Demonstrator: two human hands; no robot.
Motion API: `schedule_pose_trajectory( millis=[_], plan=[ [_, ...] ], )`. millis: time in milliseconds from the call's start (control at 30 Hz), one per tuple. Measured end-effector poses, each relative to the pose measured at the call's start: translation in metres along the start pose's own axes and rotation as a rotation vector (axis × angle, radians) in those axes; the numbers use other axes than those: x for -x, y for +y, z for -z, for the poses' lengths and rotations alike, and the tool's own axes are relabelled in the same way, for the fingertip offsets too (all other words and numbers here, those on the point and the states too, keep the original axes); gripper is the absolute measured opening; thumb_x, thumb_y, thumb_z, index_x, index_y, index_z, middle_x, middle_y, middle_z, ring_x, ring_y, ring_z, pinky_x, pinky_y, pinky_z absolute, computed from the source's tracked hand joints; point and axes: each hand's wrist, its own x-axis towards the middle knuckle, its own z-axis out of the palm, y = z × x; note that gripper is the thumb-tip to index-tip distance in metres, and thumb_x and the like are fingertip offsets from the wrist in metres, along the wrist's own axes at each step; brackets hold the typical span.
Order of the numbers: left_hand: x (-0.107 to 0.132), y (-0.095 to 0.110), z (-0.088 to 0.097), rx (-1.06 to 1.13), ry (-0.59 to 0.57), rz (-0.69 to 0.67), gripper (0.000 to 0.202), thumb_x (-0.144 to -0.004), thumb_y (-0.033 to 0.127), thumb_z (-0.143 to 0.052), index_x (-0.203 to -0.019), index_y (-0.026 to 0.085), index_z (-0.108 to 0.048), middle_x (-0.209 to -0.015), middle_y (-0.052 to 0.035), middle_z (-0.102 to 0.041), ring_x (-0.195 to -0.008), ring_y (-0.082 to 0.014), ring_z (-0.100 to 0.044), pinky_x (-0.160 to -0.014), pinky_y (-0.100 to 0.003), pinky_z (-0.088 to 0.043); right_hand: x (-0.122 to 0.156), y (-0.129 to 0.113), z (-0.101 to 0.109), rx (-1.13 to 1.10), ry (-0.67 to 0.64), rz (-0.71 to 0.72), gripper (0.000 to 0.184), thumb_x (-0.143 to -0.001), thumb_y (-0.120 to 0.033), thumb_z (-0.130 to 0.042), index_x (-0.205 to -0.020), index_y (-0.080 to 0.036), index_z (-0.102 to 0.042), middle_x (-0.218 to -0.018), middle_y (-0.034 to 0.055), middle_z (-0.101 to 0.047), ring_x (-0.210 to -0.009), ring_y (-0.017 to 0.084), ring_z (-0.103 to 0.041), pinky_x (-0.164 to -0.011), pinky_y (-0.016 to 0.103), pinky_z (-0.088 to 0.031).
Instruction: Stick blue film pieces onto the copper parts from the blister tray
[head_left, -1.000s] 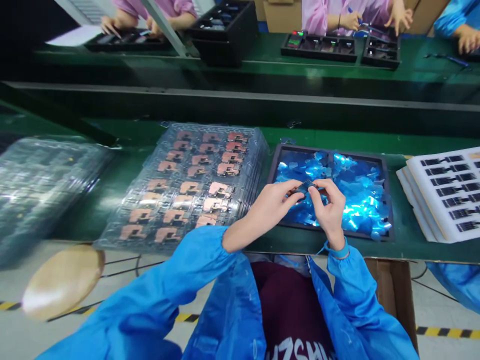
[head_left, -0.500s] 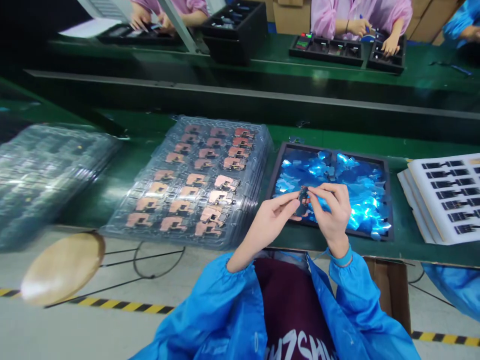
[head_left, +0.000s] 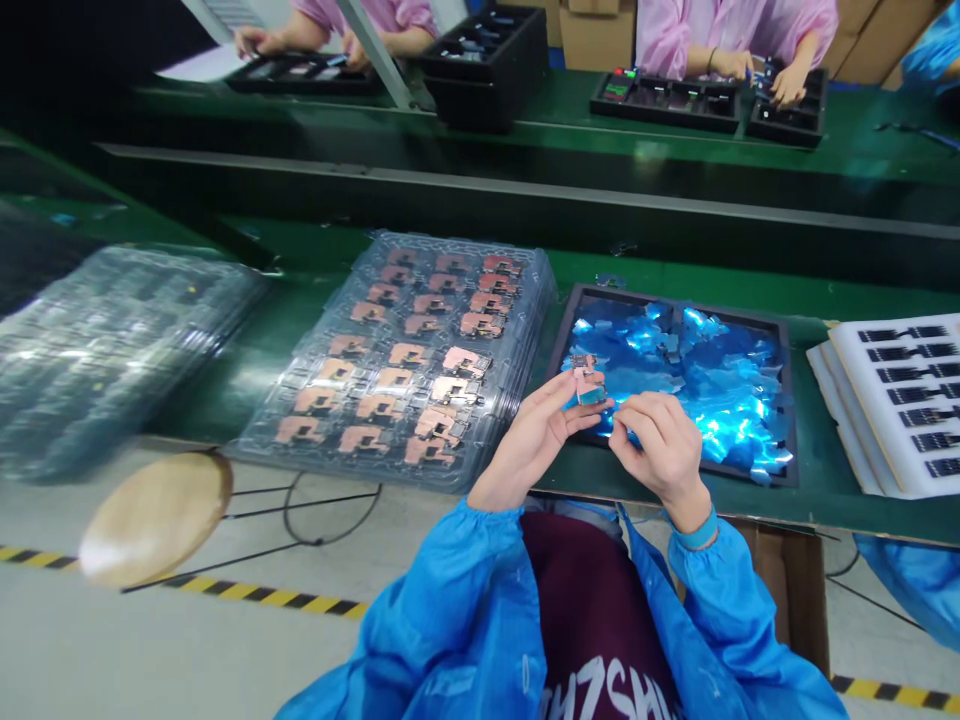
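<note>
Board: light, stiff, edge-grip only

Board [head_left: 590, 378] is up in the left hand [head_left: 536, 435], above the left side of the black tray [head_left: 790, 390] of blue film [head_left: 739, 415]. Left thumb and fingers clamped on its left and near edges, coppery face showing. Right hand [head_left: 664, 445] just beside, thumb and index tips together; can't make out if film is between them

Should be very light and rigid, but the notched outline looks like the weak spot: don't flex it. Hold by the outer edges, off the small parts. Film likely thin, floppy, slippery; pinch by a corner
</note>
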Motion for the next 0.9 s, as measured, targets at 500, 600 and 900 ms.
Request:
schedule_pose_trajectory(
  millis=[500, 600, 900],
  plan=[
    [0.084, 0.085, 0.069, -0.847, 0.380, -0.555, 0.028, -0.093, 0.041, -0.080, -0.113, 0.022, -0.079, -0.095, -0.0051, -0.079, -0.075, -0.0185, -0.074, -0.077, -0.032, -0.063, -0.001, 0.068, -0.038, 0.197, -0.135, -0.455, 0.019, -0.103, -0.028, -0.054, -0.103, -0.021, -0.072, -0.094, 0.0107, -0.073, -0.094, 0.029, -0.062, -0.075, 0.039, -0.049],
    [0.100, 0.114, 0.109, -1.126, 0.249, -0.419, 0.020, -0.094, 0.041, -0.077, -0.101, 0.022, -0.080, -0.093, -0.0058, -0.081, -0.076, -0.0194, -0.074, -0.076, -0.031, -0.060, 0.002, 0.076, -0.046, 0.277, -0.185, -0.438, 0.021, -0.102, -0.029, -0.054, -0.102, -0.020, -0.074, -0.103, 0.0151, -0.072, -0.100, 0.033, -0.058, -0.077, 0.042, -0.047],
    [0.083, 0.115, 0.146, -1.419, 0.020, -0.254, 0.023, -0.098, 0.041, -0.063, -0.100, 0.023, -0.078, -0.098, -0.0055, -0.082, -0.085, -0.0217, -0.076, -0.071, -0.028, -0.054, -0.002, 0.068, -0.039, 0.225, -0.133, -0.457, 0.034, -0.106, -0.031, -0.052, -0.132, -0.019, -0.069, -0.120, 0.0174, -0.068, -0.110, 0.034, -0.059, -0.091, 0.048, -0.050]
  ],
)
